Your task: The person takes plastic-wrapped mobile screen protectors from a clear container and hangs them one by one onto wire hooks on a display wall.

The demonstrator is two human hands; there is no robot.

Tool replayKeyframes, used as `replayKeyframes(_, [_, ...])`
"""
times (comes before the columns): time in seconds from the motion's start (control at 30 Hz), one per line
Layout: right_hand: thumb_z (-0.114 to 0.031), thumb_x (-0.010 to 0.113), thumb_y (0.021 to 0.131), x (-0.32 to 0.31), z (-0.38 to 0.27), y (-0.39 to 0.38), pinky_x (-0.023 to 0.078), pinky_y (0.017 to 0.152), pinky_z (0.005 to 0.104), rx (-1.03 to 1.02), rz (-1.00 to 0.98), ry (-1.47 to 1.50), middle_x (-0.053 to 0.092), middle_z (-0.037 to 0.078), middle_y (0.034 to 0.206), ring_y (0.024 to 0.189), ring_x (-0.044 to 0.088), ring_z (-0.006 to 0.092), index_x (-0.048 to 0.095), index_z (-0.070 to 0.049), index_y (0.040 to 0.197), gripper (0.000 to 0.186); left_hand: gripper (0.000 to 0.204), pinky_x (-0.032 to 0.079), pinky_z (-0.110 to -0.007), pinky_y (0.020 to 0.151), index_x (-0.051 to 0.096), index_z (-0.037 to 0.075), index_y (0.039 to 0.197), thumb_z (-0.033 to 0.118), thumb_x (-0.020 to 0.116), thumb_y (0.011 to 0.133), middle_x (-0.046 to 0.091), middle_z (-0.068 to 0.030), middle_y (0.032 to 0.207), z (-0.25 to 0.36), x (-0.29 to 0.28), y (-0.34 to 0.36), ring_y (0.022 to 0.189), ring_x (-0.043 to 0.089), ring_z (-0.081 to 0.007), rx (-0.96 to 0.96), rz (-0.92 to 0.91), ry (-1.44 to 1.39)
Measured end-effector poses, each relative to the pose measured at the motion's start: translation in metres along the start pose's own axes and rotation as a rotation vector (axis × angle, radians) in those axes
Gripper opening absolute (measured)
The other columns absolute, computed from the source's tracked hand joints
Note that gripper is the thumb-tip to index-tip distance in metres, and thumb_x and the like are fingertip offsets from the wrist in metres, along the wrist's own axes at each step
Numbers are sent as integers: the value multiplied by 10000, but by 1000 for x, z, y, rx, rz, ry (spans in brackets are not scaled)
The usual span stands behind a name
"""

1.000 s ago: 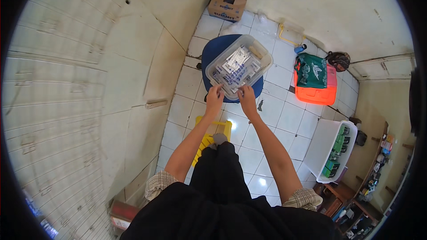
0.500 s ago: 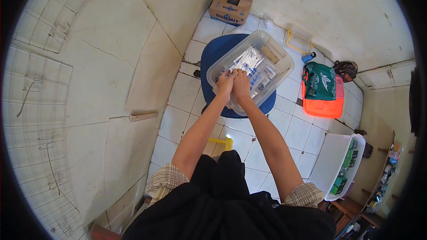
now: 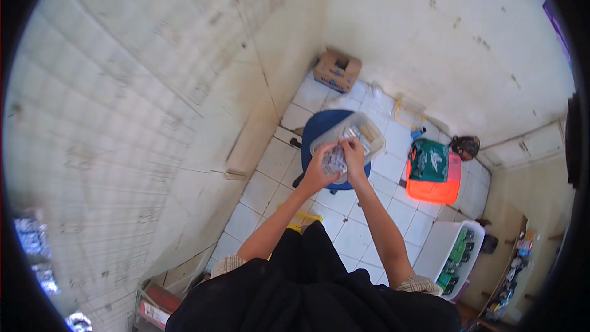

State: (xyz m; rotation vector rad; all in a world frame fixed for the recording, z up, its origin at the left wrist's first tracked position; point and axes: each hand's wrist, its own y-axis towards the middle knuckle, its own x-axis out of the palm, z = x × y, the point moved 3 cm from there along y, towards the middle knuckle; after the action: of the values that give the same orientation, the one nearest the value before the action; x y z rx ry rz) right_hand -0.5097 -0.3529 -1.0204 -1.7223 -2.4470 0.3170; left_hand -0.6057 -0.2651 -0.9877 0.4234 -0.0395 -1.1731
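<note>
A translucent plastic bin (image 3: 378, 141) rests on the seat of a blue chair (image 3: 318, 125). Silvery packets (image 3: 354, 131) lie inside it. Above the bin's near side, my left hand (image 3: 318, 174) is closed around a clear plastic packet (image 3: 335, 163) with bluish-white contents. The fingers of my right hand (image 3: 353, 155) are pinched at the packet's upper right edge. My hands partly cover the packet and the near part of the bin; blur hides the finer detail.
A cardboard box (image 3: 337, 72) stands in the far corner. To the right, a green bag (image 3: 429, 160) lies on an orange container (image 3: 434, 190). Nearer is a white bin (image 3: 437, 249) with green packages. A yellow stool (image 3: 307, 216) stands before my legs; a wire rack lines the left wall.
My view has tilted upward, showing more wall. Both hands have come up out of the bin with a packet between them, the left now apart from the right.
</note>
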Motion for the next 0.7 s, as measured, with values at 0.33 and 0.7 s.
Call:
replayKeyframes(0.33, [-154, 474, 890, 95, -276, -172, 388, 773, 240, -225, -477, 145, 534, 42, 878, 856, 502, 119, 538, -21, 917, 151, 190, 445, -271, 829, 564, -9, 926, -83, 578, 752, 567, -93, 997, 274, -142, -4, 910, 559, -155, -15, 670, -116])
replayKeyframes(0.7, [14, 604, 751, 201, -446, -298, 356, 887, 334, -995, -853, 464, 473, 140, 1038, 1014, 472, 239, 486, -22, 947, 231, 130, 459, -215, 678, 575, -8, 870, 33, 645, 768, 622, -46, 796, 484, -254, -58, 750, 572, -80, 125, 1103, 148])
